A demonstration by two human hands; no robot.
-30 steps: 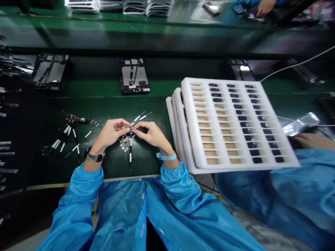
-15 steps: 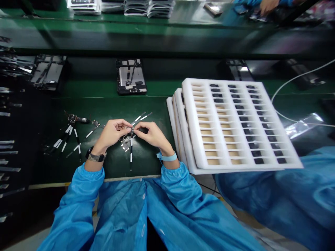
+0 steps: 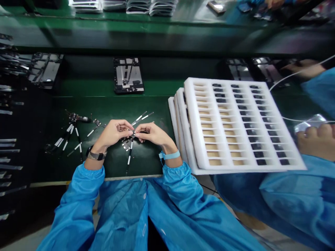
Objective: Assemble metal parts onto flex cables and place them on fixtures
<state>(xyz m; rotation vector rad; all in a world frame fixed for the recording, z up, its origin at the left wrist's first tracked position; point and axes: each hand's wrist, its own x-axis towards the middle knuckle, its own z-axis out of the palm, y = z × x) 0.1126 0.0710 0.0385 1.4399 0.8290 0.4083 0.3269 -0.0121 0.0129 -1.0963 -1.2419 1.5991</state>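
Note:
My left hand and my right hand meet over the green bench, thumbs and forefingers pinched together. Between the fingertips is a small electronic part with a black and white flex cable that hangs down toward me; the fingers cover most of the part. Under and beside my left fingers lies a small circuit board. Beyond my fingertips, thin black and white strips point away from me. A pile of similar parts with flex cables lies to the left, with a loose cable piece nearer my left hand.
Stacked white foam trays with slots, many holding black parts, stand right of my hand. An opened device lies on the strip behind. More flex cables hang at the far left. A co-worker's hand is beside the trays.
My hands stay pinched together, and the cable below them has swung so its lower end points slightly left. A co-worker's arms have come into view at the right. The opened device has shifted slightly left.

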